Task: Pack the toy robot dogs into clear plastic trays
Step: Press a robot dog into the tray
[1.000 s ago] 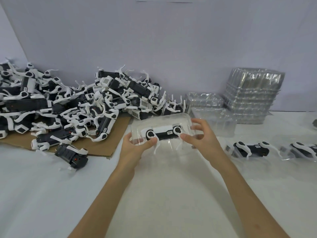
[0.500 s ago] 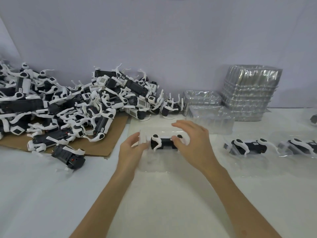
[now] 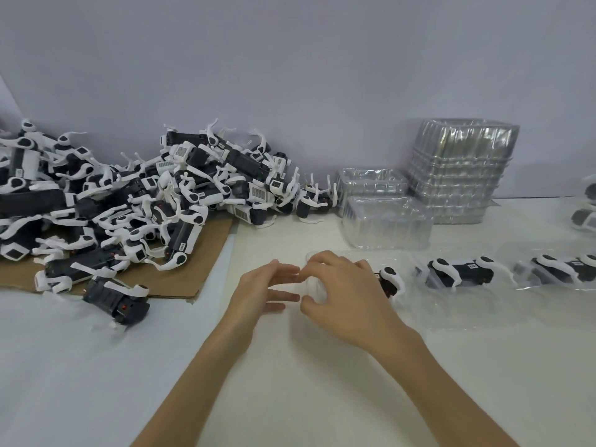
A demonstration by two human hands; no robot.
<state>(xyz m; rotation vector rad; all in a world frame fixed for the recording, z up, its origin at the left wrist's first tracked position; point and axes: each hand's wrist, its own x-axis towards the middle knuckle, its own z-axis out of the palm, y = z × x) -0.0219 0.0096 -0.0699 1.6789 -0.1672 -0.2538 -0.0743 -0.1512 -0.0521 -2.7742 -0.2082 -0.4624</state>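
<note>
Toy robot dog (image 3: pixel 391 279), black with white legs, lies in a clear plastic tray (image 3: pixel 387 255) on the white table (image 3: pixel 322 382), near the middle of the view. Only its right end shows past the right hand (image 3: pixel 348 301). The right hand lies over the left part of the tray, its fingers and thumb curled round the plastic in a grip. The left hand (image 3: pixel 261 290) is just beside it, its fingers straight and relaxed and holding nothing. Their tips meet the left edge of the tray or the fingers of the right hand; which of the two cannot be told. To the right, in a row with this tray, lie a second packed dog (image 3: pixel 458 272) and a third packed dog (image 3: pixel 567 269), each under clear plastic. Behind the row stands an empty tray (image 3: pixel 387 224), with a short stack of trays (image 3: pixel 371 182) behind it and a tall stack of trays (image 3: pixel 461 175) to its right, near the wall (image 3: pixel 290 75). At left, a heap of unpacked dogs (image 3: pixel 145 201) covers a sheet of cardboard (image 3: pixel 206 246). One loose dog (image 3: pixel 116 298) lies at the front edge of the cardboard.
</note>
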